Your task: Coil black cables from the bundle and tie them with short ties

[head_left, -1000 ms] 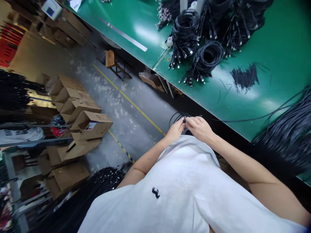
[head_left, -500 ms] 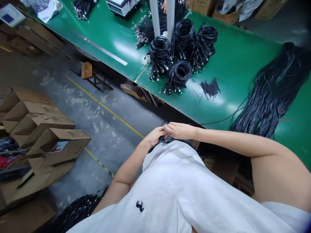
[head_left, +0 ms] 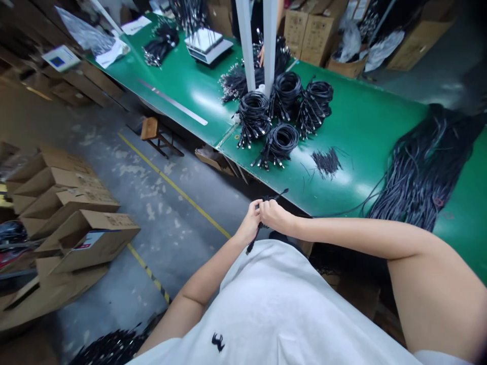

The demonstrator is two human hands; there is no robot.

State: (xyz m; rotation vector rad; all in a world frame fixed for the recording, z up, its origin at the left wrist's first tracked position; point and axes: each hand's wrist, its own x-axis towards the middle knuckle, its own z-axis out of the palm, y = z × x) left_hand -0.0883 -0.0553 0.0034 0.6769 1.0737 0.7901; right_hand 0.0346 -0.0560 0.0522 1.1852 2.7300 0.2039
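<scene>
My left hand (head_left: 251, 220) and my right hand (head_left: 276, 217) meet in front of my shirt, just off the table's near edge. Both are closed on a black cable (head_left: 251, 246); one end hangs below my left hand and another bit sticks out above my right hand. My fingers hide most of it. On the green table beyond lie several coiled bundles of black cable (head_left: 282, 142) with metal plugs. Right of them is a small pile of short black ties (head_left: 327, 162). A large heap of loose black cables (head_left: 414, 172) lies at the right.
Two white posts (head_left: 269, 45) rise from the green table (head_left: 365, 116). A steel ruler (head_left: 178, 106) and a white scale (head_left: 208, 44) are farther left. Cardboard boxes (head_left: 91, 233) and a wooden stool (head_left: 150, 130) stand on the floor. Another person's hand (head_left: 262, 55) shows behind the posts.
My hands have lifted away from my shirt, still together on the cable, and its ends now show more. The view has tilted up, bringing more of the table's far side into sight.
</scene>
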